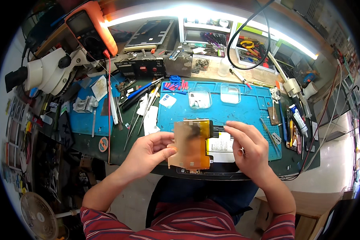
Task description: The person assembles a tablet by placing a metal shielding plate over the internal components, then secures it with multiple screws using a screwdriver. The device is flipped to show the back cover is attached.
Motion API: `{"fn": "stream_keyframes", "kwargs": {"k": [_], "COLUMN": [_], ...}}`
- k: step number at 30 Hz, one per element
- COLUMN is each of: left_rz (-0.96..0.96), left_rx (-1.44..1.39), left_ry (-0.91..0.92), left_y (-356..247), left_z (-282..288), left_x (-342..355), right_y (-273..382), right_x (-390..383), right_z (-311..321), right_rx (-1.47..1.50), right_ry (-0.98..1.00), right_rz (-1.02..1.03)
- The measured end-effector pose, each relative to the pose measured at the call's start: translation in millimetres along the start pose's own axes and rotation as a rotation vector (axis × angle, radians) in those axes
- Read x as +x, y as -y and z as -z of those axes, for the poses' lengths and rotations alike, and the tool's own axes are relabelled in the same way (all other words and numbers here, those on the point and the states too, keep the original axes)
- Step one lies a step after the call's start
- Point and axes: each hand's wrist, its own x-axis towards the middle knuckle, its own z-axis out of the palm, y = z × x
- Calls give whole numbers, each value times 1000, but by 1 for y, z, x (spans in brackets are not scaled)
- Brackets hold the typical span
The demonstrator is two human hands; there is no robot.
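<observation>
A thin phone display panel (pixel 192 148) stands tilted in front of me, its copper and amber back towards me. My left hand (pixel 148 151) is closed on the panel's left edge, thumb in front. Behind and right of it lies an opened phone with a white-labelled battery (pixel 221 147); the panel hides its left part. My right hand (pixel 250 148) is curved over the phone's right side, fingers bent but apart. A small round metallic thing shows by its fingers; I cannot tell whether it is a ring. Any contact with the phone is hidden.
A blue work mat (pixel 244 110) carries two clear plastic boxes (pixel 199 99). Tweezers (pixel 270 131) lie at right, near a glue tube (pixel 298 119). Pens and tools crowd the left. An orange multimeter (pixel 91 30) and a microscope (pixel 48 72) stand at back left.
</observation>
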Motion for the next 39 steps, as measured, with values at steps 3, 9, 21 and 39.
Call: {"fn": "stream_keyframes", "kwargs": {"k": [3,9,21,39], "left_rz": [29,102,-103,-440], "left_rx": [-25,-133,496,539], "left_ry": [1,11,41,-203], "left_y": [6,-7,-20,12], "left_z": [4,2,-15,-15], "left_x": [3,17,8,-13], "right_y": [-1,17,35,49], "right_x": [-3,-6,-35,-43], "right_z": [-1,4,9,9], "right_rx": [69,110,114,122], "right_ry": [80,238,232,270], "right_rz": [17,105,-1,-101]}}
